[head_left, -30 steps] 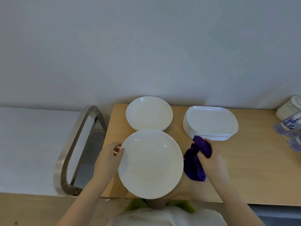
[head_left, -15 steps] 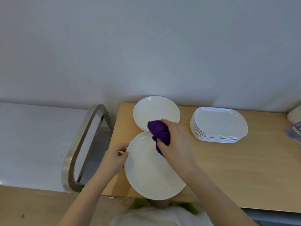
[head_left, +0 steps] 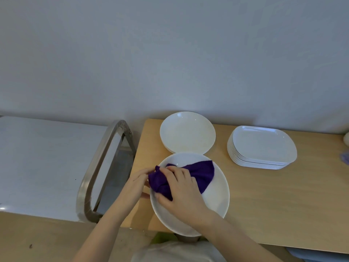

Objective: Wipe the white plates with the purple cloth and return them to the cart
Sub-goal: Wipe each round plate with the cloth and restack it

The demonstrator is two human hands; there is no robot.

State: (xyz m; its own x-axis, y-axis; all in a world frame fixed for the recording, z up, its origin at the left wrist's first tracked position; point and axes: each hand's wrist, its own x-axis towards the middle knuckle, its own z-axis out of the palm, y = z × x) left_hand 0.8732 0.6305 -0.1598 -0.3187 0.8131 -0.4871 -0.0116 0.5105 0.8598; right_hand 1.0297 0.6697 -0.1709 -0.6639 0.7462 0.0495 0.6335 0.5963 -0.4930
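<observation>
A round white plate [head_left: 213, 197] is held tilted over the near edge of the wooden cart top [head_left: 273, 201]. My left hand [head_left: 135, 186] grips its left rim. My right hand [head_left: 181, 193] grips the purple cloth [head_left: 200, 174] and presses it onto the plate's left half. The cloth trails toward the plate's upper right. Behind it a stack of round white plates [head_left: 188, 136] sits on the cart top.
A stack of several white rounded-rectangular plates [head_left: 261, 147] stands at the right. The cart's metal handle [head_left: 102, 167] loops at the left beside a white surface [head_left: 41, 163]. A white object [head_left: 346, 138] pokes in at the far right edge. The wall rises behind.
My right hand has carried the cloth from the table's right side onto the plate, then swept it from the plate's top edge down to its left half. The left hand keeps holding the rim.
</observation>
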